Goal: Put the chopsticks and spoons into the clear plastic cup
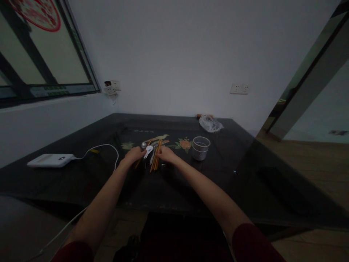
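Note:
My left hand [133, 155] is closed at the left side of a small heap of tableware, its fingertips against a white spoon [148, 150] with a blue mark. A round-bowled metal spoon [144, 145] lies just beyond those fingers, and a chopstick [138, 163] sticks out below them. My right hand [167, 154] has its fingers closed at a bundle of several wooden chopsticks [155, 162]. Between the white spoon and the bundle lies another shiny spoon [152, 157], partly covered. Exactly what sits inside each grip is partly hidden.
A metal strainer-like cup [201, 149] stands upright right of my hands. A clear plastic bag [210, 124] lies at the back. On the left, a white power bank [50, 160] trails a white cable [117, 154]. A dark flat object [285, 189] rests on the black table [218, 196] at right.

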Motion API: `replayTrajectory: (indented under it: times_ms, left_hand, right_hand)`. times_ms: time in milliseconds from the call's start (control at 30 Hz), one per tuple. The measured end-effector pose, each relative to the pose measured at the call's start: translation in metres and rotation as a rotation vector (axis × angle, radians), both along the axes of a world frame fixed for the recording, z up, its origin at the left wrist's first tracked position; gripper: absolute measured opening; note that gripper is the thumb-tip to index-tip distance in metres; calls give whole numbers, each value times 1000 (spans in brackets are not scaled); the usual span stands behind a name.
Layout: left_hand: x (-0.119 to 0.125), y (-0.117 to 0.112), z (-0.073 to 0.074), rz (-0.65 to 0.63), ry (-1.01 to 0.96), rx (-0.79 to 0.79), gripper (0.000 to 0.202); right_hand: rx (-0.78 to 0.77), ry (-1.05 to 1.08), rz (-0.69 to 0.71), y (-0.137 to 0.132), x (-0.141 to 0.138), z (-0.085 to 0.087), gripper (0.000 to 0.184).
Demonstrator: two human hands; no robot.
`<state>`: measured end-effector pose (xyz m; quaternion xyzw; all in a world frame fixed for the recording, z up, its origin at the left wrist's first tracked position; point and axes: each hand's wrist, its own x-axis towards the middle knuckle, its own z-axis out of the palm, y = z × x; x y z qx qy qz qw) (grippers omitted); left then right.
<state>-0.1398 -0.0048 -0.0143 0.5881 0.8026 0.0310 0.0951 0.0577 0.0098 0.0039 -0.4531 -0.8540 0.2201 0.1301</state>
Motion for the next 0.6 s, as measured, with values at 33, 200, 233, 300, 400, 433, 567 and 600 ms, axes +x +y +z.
replayTrajectory:
  times_ms: [33,200,233,300,400,433,567,600]
  left_hand:
    - [3,-2,1,4,-6,-1,51]
    - [11,-7,3,30,17,8,48]
    - [12,-8,3,36,24,14,49]
    - [14,-9,1,46,40,30,50]
    - [17,-9,-1,50,59,44,50]
    - [17,-9,-2,46,59,45,49]
    - [20,-8,-1,30,45,38,43]
    - [20,-7,0,26,43,36,41]
  right_hand:
    - [1,-7,-8,1,-7,-3,19]
    - [41,-20,-182,-6,-29,-10,48]
    - [48,-20,-219,-9,-33,-11,52]
    - [68,-13,-263,-13,-39,-13,54]
    - [112,-5,-287,-15,-45,-18,52]
    - [124,-3,-287,-15,-46,-19,52]
    - [141,1,-276,-12,-45,-25,52]
    - [142,1,-267,-11,-44,-25,52]
